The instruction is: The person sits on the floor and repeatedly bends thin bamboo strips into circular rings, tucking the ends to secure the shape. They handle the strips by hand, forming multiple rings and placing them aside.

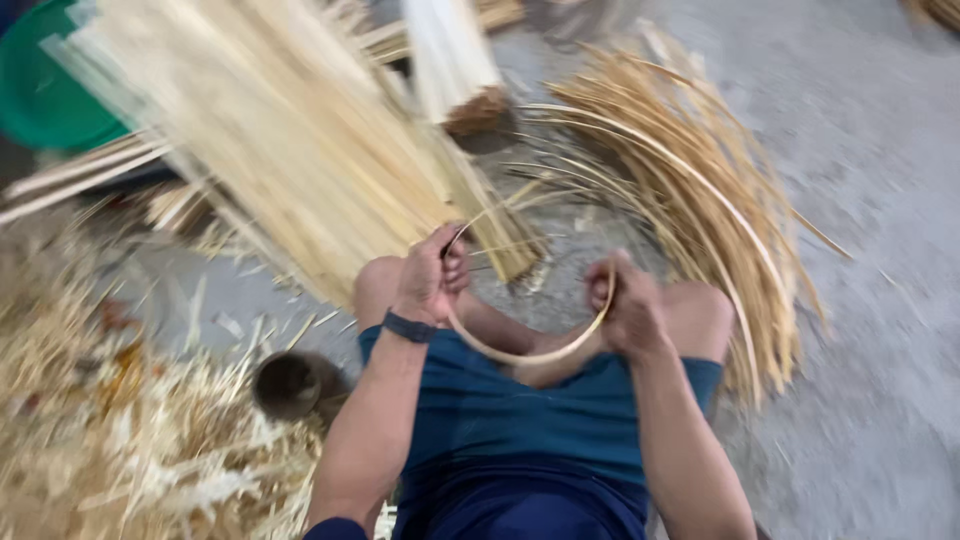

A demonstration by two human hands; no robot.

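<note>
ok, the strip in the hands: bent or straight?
Bent. The thin cane strip sags in a U between the left hand and right hand, each gripping one end.

A big bundle of pale sticks (pixel 290 130) leans over the grey floor (pixel 880 200). A heap of curved strips (pixel 720 200) lies nearby. Pale shavings (pixel 110 440) sit beside a small brown tube (pixel 290 385). A green tub (pixel 40 90) is behind.

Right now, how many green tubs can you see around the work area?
1. A green tub sits at the top left corner, partly behind the bundle of split bamboo strips. Others may be hidden under the bundles or outside the view.
</note>
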